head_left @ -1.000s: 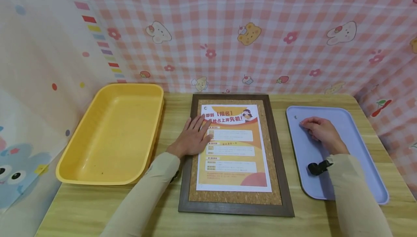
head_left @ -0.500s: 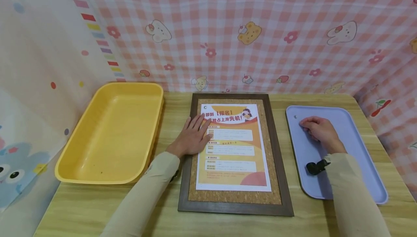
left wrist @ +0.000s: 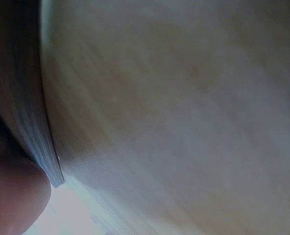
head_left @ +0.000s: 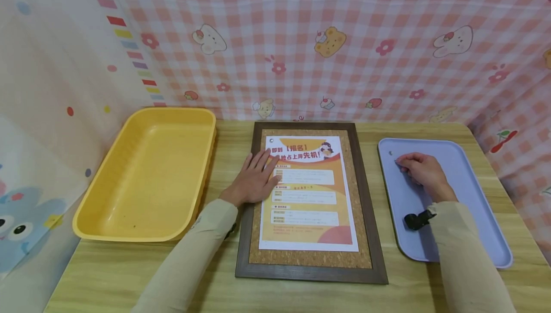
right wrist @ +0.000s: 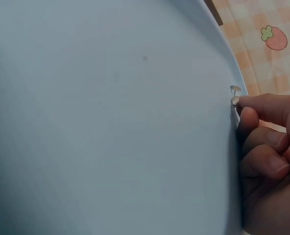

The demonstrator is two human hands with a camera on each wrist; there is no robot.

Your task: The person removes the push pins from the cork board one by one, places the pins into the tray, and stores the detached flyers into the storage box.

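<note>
A small round silver thumbtack (right wrist: 235, 102) is pinched in the right hand's grip (head_left: 424, 172), right of the brown-framed cork board (head_left: 310, 259), beside a second silver thumbtack (head_left: 391, 152) on the lavender rectangular tray (head_left: 462, 174). The left hand's grip (head_left: 254, 181) lies spread across the board's left side and orange-and-white printed sheet (head_left: 316, 199). Left of the board, a yellow rectangular basin (head_left: 146, 184) rests on the wooden desk (head_left: 94, 274).

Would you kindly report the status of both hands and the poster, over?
Left hand flat on poster; right hand pinching a thumbtack at the tray. Poster on corkboard, tack at upper left corner. No obstruction seen; loose tack near right hand.
</note>
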